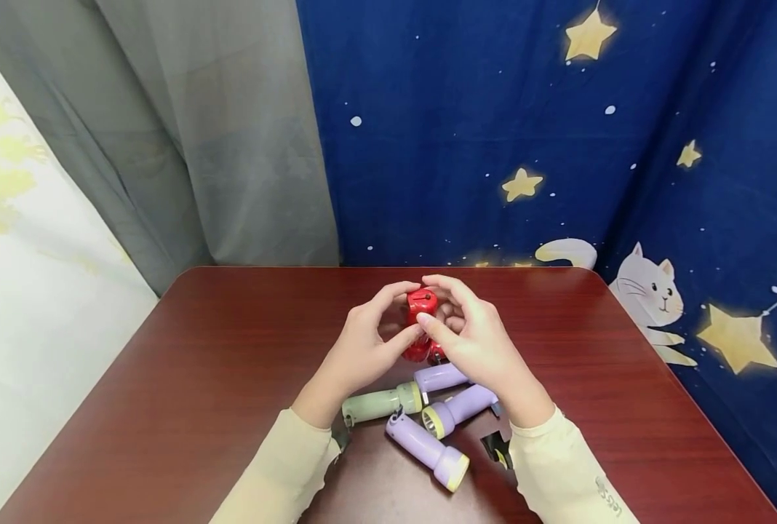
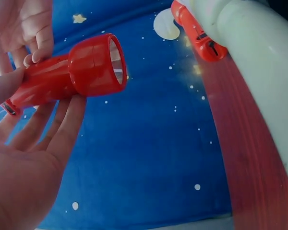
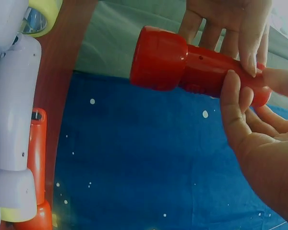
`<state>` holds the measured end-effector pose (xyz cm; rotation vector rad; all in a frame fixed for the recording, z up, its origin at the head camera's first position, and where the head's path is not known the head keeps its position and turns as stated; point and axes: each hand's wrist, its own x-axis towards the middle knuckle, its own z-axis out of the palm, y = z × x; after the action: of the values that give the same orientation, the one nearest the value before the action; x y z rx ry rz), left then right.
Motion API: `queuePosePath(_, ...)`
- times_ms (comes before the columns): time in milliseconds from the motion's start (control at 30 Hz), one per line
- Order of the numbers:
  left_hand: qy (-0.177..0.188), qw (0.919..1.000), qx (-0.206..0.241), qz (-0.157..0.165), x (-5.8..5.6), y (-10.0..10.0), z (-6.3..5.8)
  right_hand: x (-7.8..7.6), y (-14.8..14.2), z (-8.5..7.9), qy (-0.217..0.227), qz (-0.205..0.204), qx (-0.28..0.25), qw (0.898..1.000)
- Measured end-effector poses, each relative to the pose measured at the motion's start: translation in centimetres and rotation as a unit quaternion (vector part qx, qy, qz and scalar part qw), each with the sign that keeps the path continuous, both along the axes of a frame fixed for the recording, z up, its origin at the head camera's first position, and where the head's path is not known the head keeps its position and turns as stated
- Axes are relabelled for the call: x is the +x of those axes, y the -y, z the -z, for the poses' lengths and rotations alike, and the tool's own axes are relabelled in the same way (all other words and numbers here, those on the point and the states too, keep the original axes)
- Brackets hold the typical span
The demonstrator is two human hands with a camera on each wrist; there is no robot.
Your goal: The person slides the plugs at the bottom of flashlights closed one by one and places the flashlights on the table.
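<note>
Both hands hold a red flashlight (image 1: 421,300) above the middle of the table, its tail end up in the head view. My left hand (image 1: 362,342) supports the barrel with its fingers, thumb near the tail, as the left wrist view shows. My right hand (image 1: 483,342) pinches the barrel near the tail between thumb and fingers. In the right wrist view the flashlight's wide head (image 3: 158,58) points away from both hands. A second red flashlight (image 2: 206,43) lies on the table beneath, mostly hidden by the right hand in the head view.
Nearer to me on the brown table (image 1: 251,327) lie a green flashlight (image 1: 378,404) and purple flashlights (image 1: 428,451), pointing various ways. A black and yellow object (image 1: 495,445) sits partly behind the right sleeve. Curtains (image 1: 454,145) hang beyond the table's far edge.
</note>
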<state>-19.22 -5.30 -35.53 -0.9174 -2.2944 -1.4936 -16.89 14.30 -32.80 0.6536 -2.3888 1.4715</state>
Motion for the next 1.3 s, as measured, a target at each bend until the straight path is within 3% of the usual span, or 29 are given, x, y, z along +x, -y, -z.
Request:
queuePosePath(100, -0.012, 0.9999, -0.009, -0.003, -0.1, -0.1, 0.2, 0.0, 0.1, 0.1, 0.02, 0.01, 0.011, 1.0)
queuePosePath(433, -0.048, 0.9965, -0.035, -0.058, -0.4, -0.1, 0.7, -0.2, 0.2, 0.2, 0.085, 0.003, 0.06, 0.995)
queuePosePath(667, -0.023, 0.996, -0.056, -0.066, -0.5, 0.1, 0.6, -0.2, 0.2, 0.1, 0.101, -0.004, 0.086, 0.991)
queuePosePath(867, 0.039, 0.9907, -0.086, -0.098, -1.1, 1.6, -0.5, -0.1, 0.2, 0.1, 0.115, -0.039, 0.143, 0.982)
queuePosePath(1000, 0.086, 0.9823, -0.072, -0.151, -2.6, 3.7, -0.8, -0.2, 0.4, 0.6, 0.106, -0.058, 0.196, 0.973)
queuePosePath(1133, 0.113, 0.969, -0.067, -0.209, -5.1, 6.2, -0.7, 0.0, 0.9, 1.4, 0.112, -0.084, 0.237, 0.961)
queuePosePath(1233, 0.123, 0.9598, -0.076, -0.241, -7.6, 7.9, -0.6, 0.3, 1.6, 1.9, 0.114, -0.108, 0.283, 0.946)
queuePosePath(1300, 0.13, 0.9533, -0.083, -0.26, -9.2, 9.1, -0.5, 0.6, 2.1, 2.1, 0.106, -0.124, 0.327, 0.931)
